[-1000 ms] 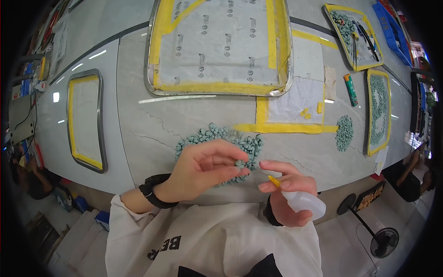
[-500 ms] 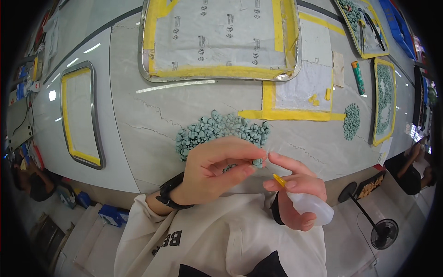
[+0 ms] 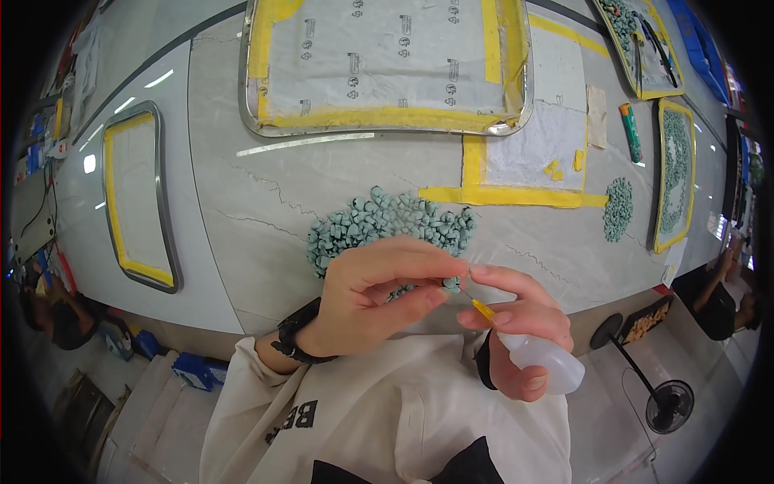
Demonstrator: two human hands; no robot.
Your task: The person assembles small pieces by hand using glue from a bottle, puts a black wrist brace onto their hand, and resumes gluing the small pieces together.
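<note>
Between the thumb and fingers of my left hand point(image 3: 387, 286) is a small blue-green bead-like piece point(image 3: 452, 284), pinched at the fingertips. My right hand point(image 3: 524, 323) grips a translucent white squeeze bottle point(image 3: 547, 363) with a yellow needle tip point(image 3: 483, 310). The thin needle points up and left, its end at or very near the piece; whether they touch I cannot tell. My right index fingertip is close to the left fingertips. Just beyond my left hand lies a loose pile of similar blue-green pieces point(image 3: 387, 222), its near part hidden by that hand.
A large metal-rimmed tray point(image 3: 387, 125) edged with yellow tape stands at the far side. A smaller taped tray point(image 3: 165, 206) is at left. Rightward are a taped white sheet point(image 3: 532, 153), a green-orange tube point(image 3: 630, 133), a small pile point(image 3: 618, 210) and a tray of pieces point(image 3: 663, 230).
The view has shifted slightly. Both hands keep nearly the same pose, with the piece and the bottle still held and the needle close to the piece.
</note>
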